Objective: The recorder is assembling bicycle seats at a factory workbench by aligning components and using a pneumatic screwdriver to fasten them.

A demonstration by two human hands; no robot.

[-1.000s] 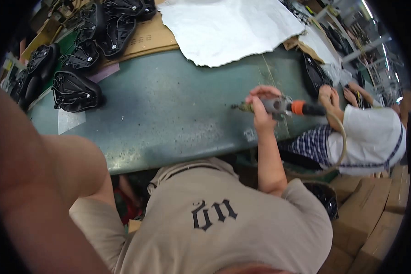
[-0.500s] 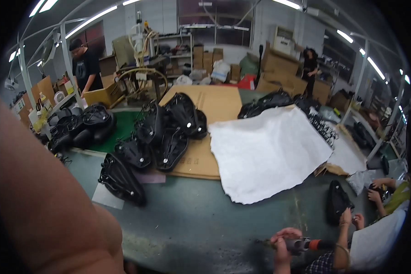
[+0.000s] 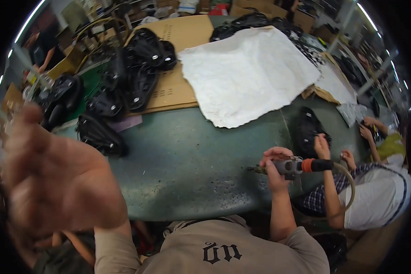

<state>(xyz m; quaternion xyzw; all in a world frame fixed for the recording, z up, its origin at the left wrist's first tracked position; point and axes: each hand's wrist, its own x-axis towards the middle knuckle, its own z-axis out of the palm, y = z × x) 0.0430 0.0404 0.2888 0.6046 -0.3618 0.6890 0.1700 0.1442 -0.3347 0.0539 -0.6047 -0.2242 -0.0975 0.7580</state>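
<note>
Driver [image 3: 297,165] gripped tight in right hand [image 3: 273,162], tip low over counter [image 3: 187,160]. Left hand [image 3: 55,182] raised, open, empty, blurry. Reckon best keep driver level, hose [image 3: 349,182] slack.

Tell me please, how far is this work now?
Possibly done: black saddles lie piled on the cardboard. In hand: the right hand holds an air tool above the green table; the left hand is raised, open, empty. Left: a co-worker's hand touches one more saddle; how many remain is unclear.
</note>
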